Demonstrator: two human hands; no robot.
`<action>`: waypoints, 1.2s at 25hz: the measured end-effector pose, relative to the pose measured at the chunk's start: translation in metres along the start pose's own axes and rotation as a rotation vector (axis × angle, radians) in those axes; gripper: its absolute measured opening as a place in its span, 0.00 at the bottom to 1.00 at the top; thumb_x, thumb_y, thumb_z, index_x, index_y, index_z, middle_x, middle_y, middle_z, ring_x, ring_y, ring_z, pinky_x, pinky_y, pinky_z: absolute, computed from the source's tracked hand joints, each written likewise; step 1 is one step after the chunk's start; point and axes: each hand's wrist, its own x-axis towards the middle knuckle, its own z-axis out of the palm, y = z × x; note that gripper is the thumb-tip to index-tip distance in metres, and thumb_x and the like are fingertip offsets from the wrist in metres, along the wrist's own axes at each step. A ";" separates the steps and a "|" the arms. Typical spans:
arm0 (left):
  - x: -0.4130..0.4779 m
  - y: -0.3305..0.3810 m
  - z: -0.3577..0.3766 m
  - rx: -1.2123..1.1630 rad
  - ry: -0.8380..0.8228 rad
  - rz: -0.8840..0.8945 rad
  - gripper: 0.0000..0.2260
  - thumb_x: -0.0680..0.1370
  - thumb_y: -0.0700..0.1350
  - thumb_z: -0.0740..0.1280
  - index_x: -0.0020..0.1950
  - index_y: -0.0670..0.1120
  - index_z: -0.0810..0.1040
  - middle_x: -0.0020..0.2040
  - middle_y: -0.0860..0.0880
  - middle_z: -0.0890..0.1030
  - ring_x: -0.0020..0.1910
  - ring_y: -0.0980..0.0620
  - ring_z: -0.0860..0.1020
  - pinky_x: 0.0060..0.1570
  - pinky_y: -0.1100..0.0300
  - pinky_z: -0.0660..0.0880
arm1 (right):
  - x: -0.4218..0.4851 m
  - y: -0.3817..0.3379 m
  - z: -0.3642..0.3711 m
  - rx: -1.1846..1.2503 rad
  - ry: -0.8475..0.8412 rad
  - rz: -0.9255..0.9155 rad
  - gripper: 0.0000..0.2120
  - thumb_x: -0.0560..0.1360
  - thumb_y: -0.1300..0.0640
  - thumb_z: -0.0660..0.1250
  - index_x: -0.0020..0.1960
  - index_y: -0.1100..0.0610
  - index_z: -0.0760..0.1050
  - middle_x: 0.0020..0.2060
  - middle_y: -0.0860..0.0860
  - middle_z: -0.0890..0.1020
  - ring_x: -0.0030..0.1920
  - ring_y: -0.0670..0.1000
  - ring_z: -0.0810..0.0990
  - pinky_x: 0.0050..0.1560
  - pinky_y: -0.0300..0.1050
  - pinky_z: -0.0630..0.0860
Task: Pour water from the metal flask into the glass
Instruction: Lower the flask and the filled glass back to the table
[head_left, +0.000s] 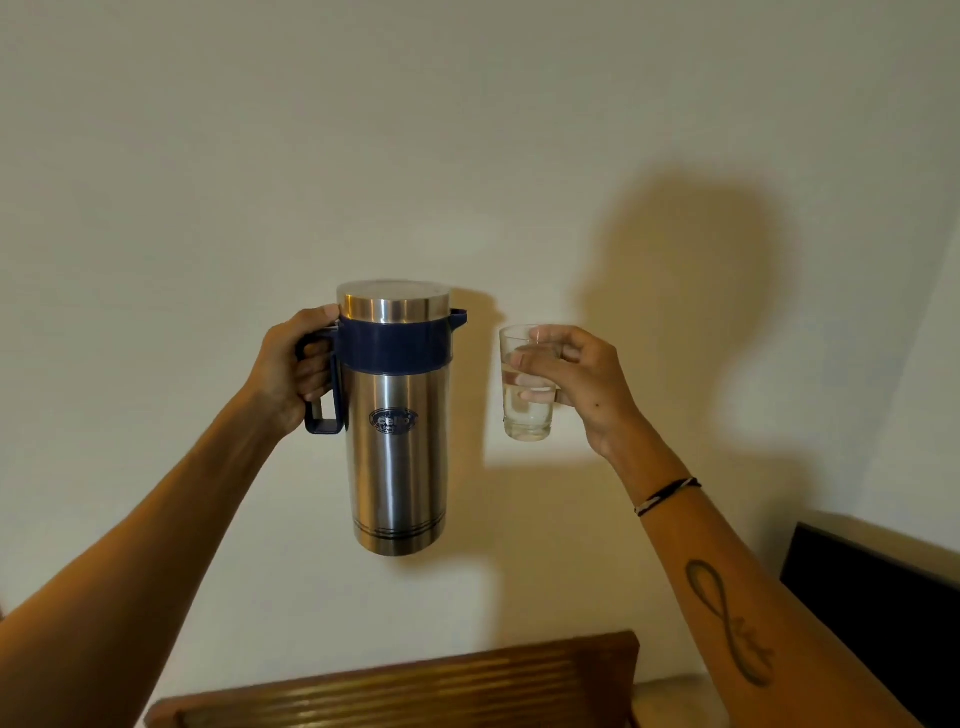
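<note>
While both arms reach up, left hand grips upright metal flask, right hand clasps seemingly part-filled glass.

Brushed steel on the metal flask, shiny, with bright streaks running down its smooth body and fine dark grooves ringing the base. Its lid gleams the same, polished metal. Dark blue plastic for the collar and the handle, duller, near matt. To the right, the glass: clear, smooth, glossy, water showing through. Behind both, the wall is flat matt paint. Down near, a wooden board, ridged and warm brown, slightly varnished perhaps, though it blurs at the edge.
</note>
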 end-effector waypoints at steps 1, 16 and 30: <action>-0.006 -0.016 -0.006 -0.015 0.012 -0.027 0.22 0.77 0.54 0.67 0.25 0.52 0.66 0.20 0.56 0.63 0.17 0.58 0.59 0.21 0.62 0.52 | -0.007 0.013 0.002 -0.010 0.002 0.011 0.26 0.66 0.53 0.87 0.62 0.55 0.84 0.59 0.57 0.90 0.59 0.61 0.90 0.61 0.70 0.85; -0.179 -0.376 -0.117 0.107 0.250 -0.532 0.24 0.72 0.61 0.74 0.22 0.50 0.73 0.16 0.55 0.66 0.15 0.56 0.62 0.20 0.64 0.56 | -0.226 0.388 0.028 -0.271 -0.195 0.579 0.33 0.65 0.62 0.88 0.66 0.53 0.78 0.61 0.50 0.85 0.62 0.49 0.84 0.55 0.35 0.81; -0.367 -0.625 -0.151 0.193 0.643 -0.953 0.22 0.79 0.41 0.62 0.27 0.55 0.82 0.25 0.60 0.79 0.27 0.62 0.78 0.31 0.64 0.75 | -0.458 0.630 0.011 -0.508 -0.507 0.976 0.36 0.71 0.71 0.80 0.75 0.58 0.70 0.66 0.49 0.77 0.67 0.50 0.77 0.61 0.26 0.71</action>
